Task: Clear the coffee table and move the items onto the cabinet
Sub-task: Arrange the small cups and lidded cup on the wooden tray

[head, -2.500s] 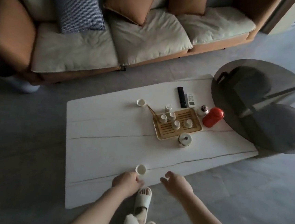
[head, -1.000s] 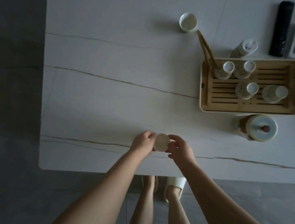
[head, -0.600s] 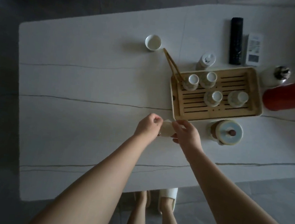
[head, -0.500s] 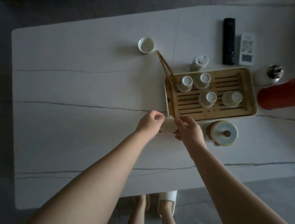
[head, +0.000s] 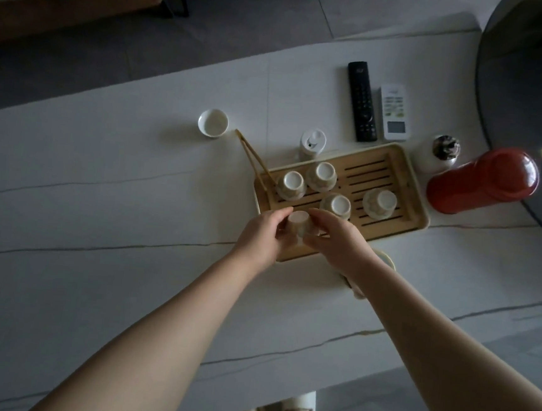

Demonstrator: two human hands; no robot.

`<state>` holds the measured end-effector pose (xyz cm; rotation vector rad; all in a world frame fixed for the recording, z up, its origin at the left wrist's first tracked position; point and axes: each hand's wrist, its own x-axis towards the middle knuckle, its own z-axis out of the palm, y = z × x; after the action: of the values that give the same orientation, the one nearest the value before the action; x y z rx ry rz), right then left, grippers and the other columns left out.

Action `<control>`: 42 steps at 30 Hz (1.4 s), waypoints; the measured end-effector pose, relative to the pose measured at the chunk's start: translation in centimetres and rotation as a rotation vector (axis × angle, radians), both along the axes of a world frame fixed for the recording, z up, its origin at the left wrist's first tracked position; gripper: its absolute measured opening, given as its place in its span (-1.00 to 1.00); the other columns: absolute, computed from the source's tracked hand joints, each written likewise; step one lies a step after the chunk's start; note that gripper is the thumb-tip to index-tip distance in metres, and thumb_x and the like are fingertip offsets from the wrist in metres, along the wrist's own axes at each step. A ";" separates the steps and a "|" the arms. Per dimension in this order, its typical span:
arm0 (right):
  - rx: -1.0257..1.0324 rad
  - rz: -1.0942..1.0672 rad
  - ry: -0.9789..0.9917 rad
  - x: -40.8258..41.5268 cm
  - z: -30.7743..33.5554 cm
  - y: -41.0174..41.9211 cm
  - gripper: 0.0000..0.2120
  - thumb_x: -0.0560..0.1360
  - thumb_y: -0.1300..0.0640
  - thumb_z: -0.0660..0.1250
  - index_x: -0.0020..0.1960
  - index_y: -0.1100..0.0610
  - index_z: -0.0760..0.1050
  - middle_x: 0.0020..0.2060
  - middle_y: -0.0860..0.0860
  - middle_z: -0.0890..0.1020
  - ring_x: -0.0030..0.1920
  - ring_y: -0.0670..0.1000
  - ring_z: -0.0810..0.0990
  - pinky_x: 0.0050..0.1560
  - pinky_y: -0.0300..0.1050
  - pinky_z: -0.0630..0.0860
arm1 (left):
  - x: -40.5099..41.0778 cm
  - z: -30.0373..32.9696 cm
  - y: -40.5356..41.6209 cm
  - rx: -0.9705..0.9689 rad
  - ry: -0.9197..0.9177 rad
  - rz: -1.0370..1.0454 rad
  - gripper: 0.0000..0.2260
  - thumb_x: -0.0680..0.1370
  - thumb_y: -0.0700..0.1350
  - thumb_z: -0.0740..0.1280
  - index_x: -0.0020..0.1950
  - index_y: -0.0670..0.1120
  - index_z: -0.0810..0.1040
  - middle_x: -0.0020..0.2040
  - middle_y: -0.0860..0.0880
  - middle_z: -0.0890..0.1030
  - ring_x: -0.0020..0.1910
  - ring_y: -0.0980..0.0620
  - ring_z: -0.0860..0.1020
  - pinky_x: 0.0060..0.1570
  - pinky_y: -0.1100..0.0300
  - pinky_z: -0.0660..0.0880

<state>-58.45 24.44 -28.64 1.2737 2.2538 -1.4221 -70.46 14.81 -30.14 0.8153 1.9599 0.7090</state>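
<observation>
A: So, where is the teacup (head: 298, 224)?

B: Upside down between both hands, over the near left corner of the bamboo tea tray (head: 409, 181). The left hand (head: 262, 237) pinches it from one side, the right hand (head: 338, 240) from the other, fingers closed on its wall.

A: And around the grip?

B: Just beyond it, four more inverted cups (head: 335, 206) stand on the slats. Bamboo tongs (head: 254, 161) lean on the tray's far left edge, with an upright cup (head: 213, 123) past them. Under the right wrist a lidded vessel is mostly hidden. Farther right lies a red canister (head: 484, 184); beyond the tray are a black remote (head: 362, 101) and a white remote (head: 395, 112), all on the white coffee table (head: 97, 223).
</observation>
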 end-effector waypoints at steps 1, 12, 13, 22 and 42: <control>0.029 -0.004 0.005 0.1 -0.2 0.1 -0.54 0.46 0.19 0.37 0.34 0.09 0.42 0.13 0.02 0.61 0.14 0.02 0.55 -0.02 -0.31 0.34 | 0.1 0.0 0.4 0.026 0.050 -0.022 -0.49 0.43 -0.24 0.45 0.36 -0.15 0.43 0.27 -0.12 0.55 0.22 -0.04 0.53 0.15 0.35 0.36; 0.355 0.114 -0.132 -0.9 -2.7 0.0 -0.76 0.54 0.11 0.25 0.18 0.14 0.37 0.06 0.07 0.56 -0.02 0.15 0.58 -0.20 0.00 0.51 | 1.0 -2.2 2.0 0.064 0.300 -0.147 -0.64 0.49 -0.16 0.36 0.27 -0.16 0.45 0.22 -0.16 0.50 0.16 -0.17 0.51 0.08 0.04 0.42; 0.359 0.116 -0.139 -0.9 -2.8 0.0 -0.77 0.54 0.11 0.24 0.18 0.14 0.37 0.06 0.07 0.56 -0.02 0.16 0.58 -0.22 0.00 0.50 | 1.1 -2.4 2.0 0.065 0.307 -0.143 -0.65 0.49 -0.15 0.35 0.26 -0.17 0.45 0.21 -0.17 0.50 0.15 -0.18 0.51 0.07 0.04 0.41; 0.381 0.071 -0.177 -1.2 -3.1 -1.0 -0.74 0.53 0.14 0.23 0.20 0.12 0.32 0.11 0.08 0.49 -0.08 0.17 0.57 -0.32 -0.05 0.42 | 1.1 -2.9 1.3 0.116 0.368 -0.130 -0.68 0.50 -0.14 0.32 0.24 -0.15 0.46 0.17 -0.15 0.50 0.14 -0.15 0.49 0.00 0.12 0.37; 0.594 0.379 0.050 -18.3 -1.9 0.0 -0.59 0.49 0.13 0.26 0.33 0.06 0.34 0.32 0.00 0.39 0.27 0.09 0.42 0.18 -0.01 0.40 | -9.9 -6.9 -3.1 -0.597 0.415 -0.129 0.09 0.32 0.13 0.49 0.47 0.18 -0.36 0.47 -0.17 -0.43 0.45 -0.34 -0.34 0.26 -0.50 0.01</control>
<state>-76.77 24.43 -30.52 0.8535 2.8739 -0.6832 -80.36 11.71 -37.02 0.7369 2.2823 -0.1496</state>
